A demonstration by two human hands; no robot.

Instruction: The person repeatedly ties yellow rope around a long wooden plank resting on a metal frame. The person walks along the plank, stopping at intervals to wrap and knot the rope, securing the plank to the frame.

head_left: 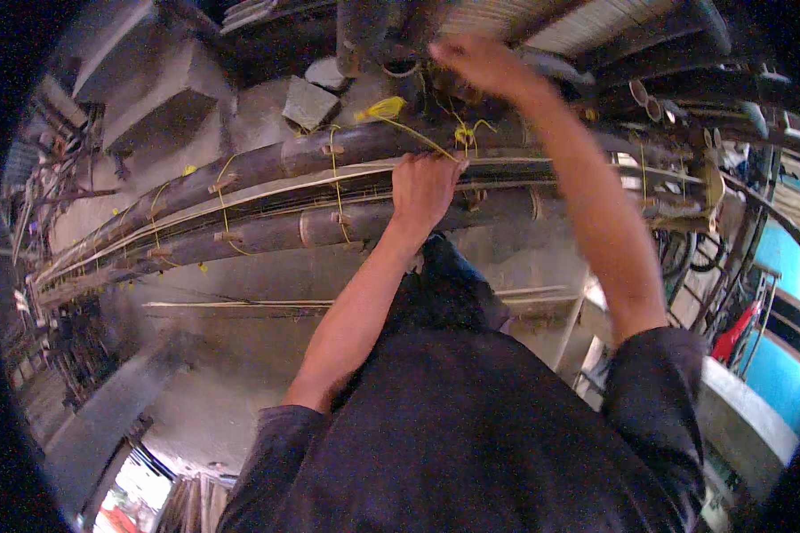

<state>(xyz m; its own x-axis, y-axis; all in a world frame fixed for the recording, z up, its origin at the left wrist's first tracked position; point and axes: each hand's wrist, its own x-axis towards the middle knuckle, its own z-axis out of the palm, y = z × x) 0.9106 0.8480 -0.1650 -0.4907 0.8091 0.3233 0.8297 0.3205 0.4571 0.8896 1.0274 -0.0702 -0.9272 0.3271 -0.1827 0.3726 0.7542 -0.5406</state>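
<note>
My left hand (422, 188) is closed over the long thin strips (267, 189) that run between two thick dark poles. A yellow cord (415, 135) reaches its thumb side and appears pinched there; the exact grip is hidden under the fingers. The cord leads up to a loose yellow bundle (384, 108) on the upper pole (307, 153). Beside the hand, a yellow knot (464, 135) sits on the same pole. My right hand (478, 64) is raised beyond the poles, pointing leftward, its fingers smeared by motion.
The lower pole (280, 233) lies nearest my body, with yellow ties along both poles. Past them stand a concrete block (160, 98), a grey slab (310, 105) and upright pipes (400, 67). A bicycle wheel (707, 251) and a blue wall (787, 355) are at the right.
</note>
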